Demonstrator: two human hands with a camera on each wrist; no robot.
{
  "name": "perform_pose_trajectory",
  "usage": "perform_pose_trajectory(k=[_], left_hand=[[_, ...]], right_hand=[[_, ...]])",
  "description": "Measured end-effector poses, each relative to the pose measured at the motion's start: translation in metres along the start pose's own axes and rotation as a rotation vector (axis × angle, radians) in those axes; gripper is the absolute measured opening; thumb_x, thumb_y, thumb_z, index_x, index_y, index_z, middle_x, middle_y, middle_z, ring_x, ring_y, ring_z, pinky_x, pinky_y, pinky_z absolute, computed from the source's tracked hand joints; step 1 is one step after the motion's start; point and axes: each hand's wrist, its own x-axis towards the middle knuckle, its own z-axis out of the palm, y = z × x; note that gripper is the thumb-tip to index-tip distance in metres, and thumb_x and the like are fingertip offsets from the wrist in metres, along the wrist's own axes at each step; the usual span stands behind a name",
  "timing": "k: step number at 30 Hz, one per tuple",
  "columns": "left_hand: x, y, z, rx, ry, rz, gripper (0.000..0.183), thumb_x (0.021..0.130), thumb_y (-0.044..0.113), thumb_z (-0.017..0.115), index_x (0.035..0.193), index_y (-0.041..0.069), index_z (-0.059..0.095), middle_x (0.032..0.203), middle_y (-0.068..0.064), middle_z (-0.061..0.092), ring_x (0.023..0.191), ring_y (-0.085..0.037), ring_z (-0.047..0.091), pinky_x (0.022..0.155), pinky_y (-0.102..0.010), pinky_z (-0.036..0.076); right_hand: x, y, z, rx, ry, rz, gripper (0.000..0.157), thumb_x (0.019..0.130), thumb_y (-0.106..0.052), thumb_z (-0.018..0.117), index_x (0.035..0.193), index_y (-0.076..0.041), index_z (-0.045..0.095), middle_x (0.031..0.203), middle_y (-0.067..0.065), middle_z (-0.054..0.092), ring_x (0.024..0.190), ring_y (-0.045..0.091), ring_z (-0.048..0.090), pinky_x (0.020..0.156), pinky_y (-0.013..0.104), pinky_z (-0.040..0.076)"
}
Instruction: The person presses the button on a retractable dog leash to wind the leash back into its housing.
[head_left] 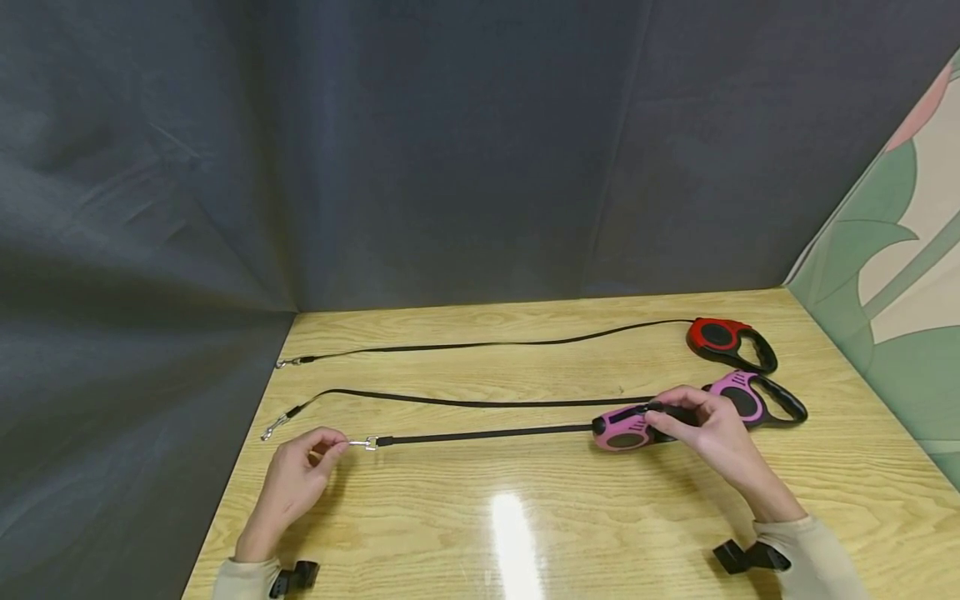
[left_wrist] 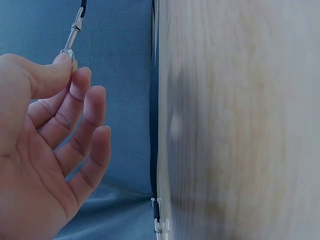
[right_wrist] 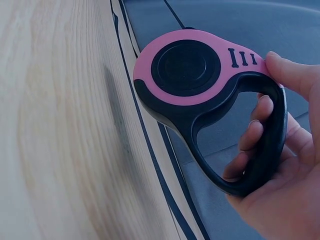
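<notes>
My right hand (head_left: 708, 433) grips the black loop handle (right_wrist: 272, 140) of a pink and black retractable dog leash (head_left: 622, 435). In the right wrist view its round case shows bone-shaped marks, and the fingers pass through the handle. At the left, my left hand (head_left: 294, 479) pinches the leash's metal snap hook (left_wrist: 73, 37) between thumb and forefinger, the other fingers loosely bent. A black strap (head_left: 487, 434) runs nearly straight from the hook to the case. Just behind, a second pink leash (head_left: 735, 396) lies on the table, partly hidden by my right hand.
A red and black retractable leash (head_left: 716, 335) lies farther back, its strap drawn out leftward to a metal hook (head_left: 288, 362). The second pink leash's hook (head_left: 276, 427) lies near the left table edge. Dark cloth (head_left: 450, 167) hangs behind the wooden table (head_left: 420, 533); leaf-patterned fabric (head_left: 877, 292) stands at right.
</notes>
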Motion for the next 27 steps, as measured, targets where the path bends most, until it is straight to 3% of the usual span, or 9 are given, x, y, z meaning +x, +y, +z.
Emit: perform_pose_trajectory(k=[6,13,27], left_hand=[[0.0002,0.0003,-0.0002,-0.002,-0.002,0.002,0.006,0.103,0.017,0.072,0.104,0.015,0.078,0.092,0.001,0.076,0.085,-0.007,0.068,0.075,-0.026,0.055],[-0.0001,-0.0001,0.0003,0.003,0.001,0.011,0.006,0.103,0.017,0.072,0.103,0.015,0.079,0.091,0.002,0.075,0.085,-0.007,0.068,0.075,-0.026,0.055],[0.0008,0.0015,0.0013,0.002,-0.009,-0.004,0.006,0.103,0.017,0.073,0.103,0.015,0.078,0.091,0.001,0.075,0.085,-0.008,0.068,0.076,-0.027,0.055]], right_hand=[[0.0001,-0.0017,0.0019,0.014,-0.016,-0.004,0.019,0.095,-0.013,0.081,0.111,-0.004,0.075,0.095,-0.003,0.076,0.08,0.006,0.062,0.067,0.026,0.048],[0.0012,-0.0037,0.0038,0.007,-0.023,-0.009,0.016,0.095,-0.01,0.08,0.11,-0.006,0.075,0.092,-0.012,0.074,0.079,0.007,0.061,0.067,0.027,0.048],[0.0024,-0.0069,0.0075,0.018,-0.05,0.007,0.016,0.097,-0.013,0.079,0.11,-0.005,0.074,0.092,-0.012,0.073,0.079,0.01,0.061,0.067,0.027,0.049]])
